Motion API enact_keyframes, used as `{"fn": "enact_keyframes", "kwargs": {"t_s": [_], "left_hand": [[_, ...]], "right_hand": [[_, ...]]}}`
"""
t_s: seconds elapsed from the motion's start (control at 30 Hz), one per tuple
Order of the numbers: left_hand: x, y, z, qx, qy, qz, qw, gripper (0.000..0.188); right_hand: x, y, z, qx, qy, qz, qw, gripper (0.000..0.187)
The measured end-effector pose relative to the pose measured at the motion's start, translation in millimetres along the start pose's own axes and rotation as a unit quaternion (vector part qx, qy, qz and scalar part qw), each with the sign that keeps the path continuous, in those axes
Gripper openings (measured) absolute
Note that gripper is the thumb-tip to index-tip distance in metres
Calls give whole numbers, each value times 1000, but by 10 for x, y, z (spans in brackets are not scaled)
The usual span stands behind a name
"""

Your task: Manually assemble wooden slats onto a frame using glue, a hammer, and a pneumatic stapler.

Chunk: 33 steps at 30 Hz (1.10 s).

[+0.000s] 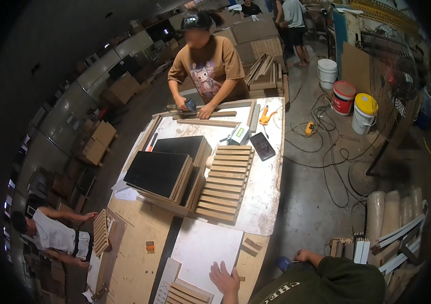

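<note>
My left hand (pixel 224 277) lies with its fingers spread on a white board (pixel 208 245) at the near end of the workbench. Just below it is a frame with pale wooden slats (pixel 187 294), cut off by the lower edge. Over by the bench's right side, my right hand (pixel 305 255) is closed at a blue, rounded object (pixel 284 263); my dark green sleeve hides part of it, so its kind cannot be told. Two short wooden strips (pixel 250 247) rest right of the board. Ahead are a slatted wooden panel (pixel 225 185) and a stack of black-topped panels (pixel 157 174).
Across the bench, a co-worker holds a blue power tool (pixel 190 105) against wooden strips. A dark tablet (pixel 262 146) and an orange tool (pixel 266 115) lie nearby. Buckets (pixel 343 97), cables and a fan (pixel 390 91) stand right. Another person handles a slatted panel (pixel 101 232) at left.
</note>
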<state>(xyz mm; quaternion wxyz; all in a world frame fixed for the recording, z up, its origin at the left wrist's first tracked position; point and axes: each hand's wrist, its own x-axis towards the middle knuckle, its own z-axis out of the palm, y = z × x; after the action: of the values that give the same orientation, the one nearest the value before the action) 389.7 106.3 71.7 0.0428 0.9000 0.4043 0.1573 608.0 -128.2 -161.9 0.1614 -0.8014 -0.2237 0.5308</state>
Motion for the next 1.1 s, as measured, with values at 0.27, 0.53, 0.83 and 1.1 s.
{"fn": "enact_keyframes", "kwargs": {"t_s": [0.27, 0.53, 0.83, 1.1], "left_hand": [[-6, -43, 23, -3, 10, 3, 1000, 55], [-99, -64, -458, -161, -17, -60, 985, 47], [-1106, -319, -1265, -335, 31, -278, 900, 29], [-1690, -1358, -1494, -157, 214, -358, 895, 20]], "right_hand": [[443, 437, 285, -16, 1, -42, 999, 37], [-919, -1350, -771, 71, -344, -104, 931, 35], [-1607, -3013, -331, 41, -364, -399, 840, 34], [-1685, -3482, 660, -33, -176, -464, 867, 26]]}}
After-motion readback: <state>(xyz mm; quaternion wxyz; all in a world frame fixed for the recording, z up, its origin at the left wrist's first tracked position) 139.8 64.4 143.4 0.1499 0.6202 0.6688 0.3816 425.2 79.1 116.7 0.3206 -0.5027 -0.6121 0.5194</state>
